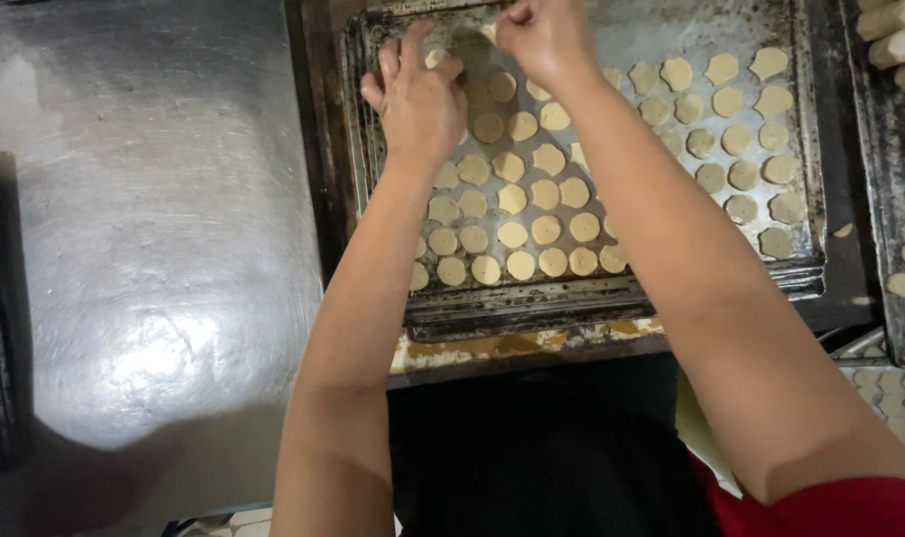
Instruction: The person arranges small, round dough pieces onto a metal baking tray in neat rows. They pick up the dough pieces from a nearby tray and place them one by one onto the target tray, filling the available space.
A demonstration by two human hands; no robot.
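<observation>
A bare steel surface [154,199] lay to the left. Beside it sat the baking tray [809,149], its long axis running left to right. The left hand [418,99] rested at the tray's far-left corner, fingers curled together over a dough round [436,58]. The right hand [544,38] was closed at the far edge, seemingly pinching dough, though the view hid it. Dough rounds [532,214] filled the left and right parts; a bare strip along the far edge remained. Dough logs [895,40] lay at the far right.

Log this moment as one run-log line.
left hand: on dough rounds | right hand: closed over far rows | baking tray: partly filled | steel table
</observation>
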